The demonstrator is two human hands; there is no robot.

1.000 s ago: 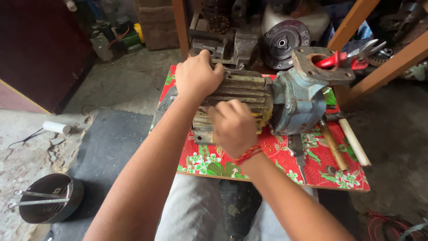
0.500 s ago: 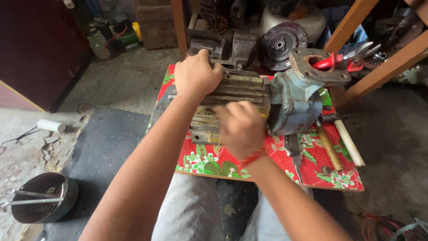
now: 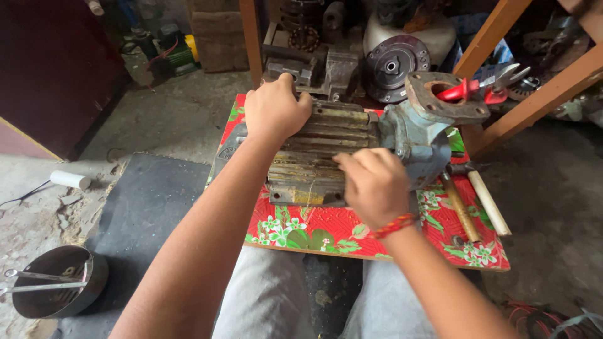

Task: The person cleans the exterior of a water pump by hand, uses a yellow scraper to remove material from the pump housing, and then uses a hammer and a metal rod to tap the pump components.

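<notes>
A worn, ribbed electric motor point(image 3: 326, 147) with a blue-grey pump housing point(image 3: 421, 141) and a rusty flange point(image 3: 446, 94) lies on a red floral board point(image 3: 326, 235). My left hand point(image 3: 274, 112) presses on the motor's top left end, fingers curled over its far edge. Against the motor's near side, close to the pump housing, my right hand point(image 3: 374, 185) has its fingers bunched; whether it holds anything small is hidden. A red thread band circles that wrist.
Two wooden-handled hammers point(image 3: 468, 204) lie on the board's right side. Red-handled pliers point(image 3: 468, 88) rest on the flange. A metal bowl with tools point(image 3: 53, 282) stands at lower left, a white tube point(image 3: 70, 180) farther left. Machine parts point(image 3: 392, 63) and wooden beams point(image 3: 534, 100) crowd the back.
My right hand has slid to the right along the motor's near side toward the pump housing. The left hand stays on the motor's top.
</notes>
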